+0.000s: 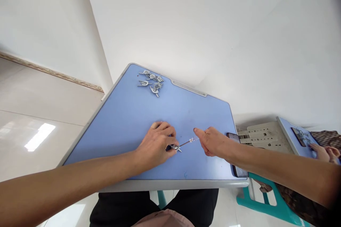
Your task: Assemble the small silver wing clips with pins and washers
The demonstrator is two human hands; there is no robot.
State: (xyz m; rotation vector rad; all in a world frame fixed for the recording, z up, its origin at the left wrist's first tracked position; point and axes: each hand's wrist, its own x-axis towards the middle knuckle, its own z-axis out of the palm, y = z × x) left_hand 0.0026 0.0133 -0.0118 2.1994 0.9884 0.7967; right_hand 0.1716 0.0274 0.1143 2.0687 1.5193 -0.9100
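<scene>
My left hand rests on the blue desk, its fingers curled and pinching a small metal clip against the desktop. My right hand grips the clear handle of a slim screwdriver, its fingers closed around it. The screwdriver's shaft points left and its tip meets the clip under my left fingers. A pile of several similar metal clips lies near the desk's far left corner, well away from both hands.
A dark phone lies along the desk's right edge under my right forearm. Right of the desk stand a teal stool and a white slotted rack. Another person's hands work at a second blue desk at far right.
</scene>
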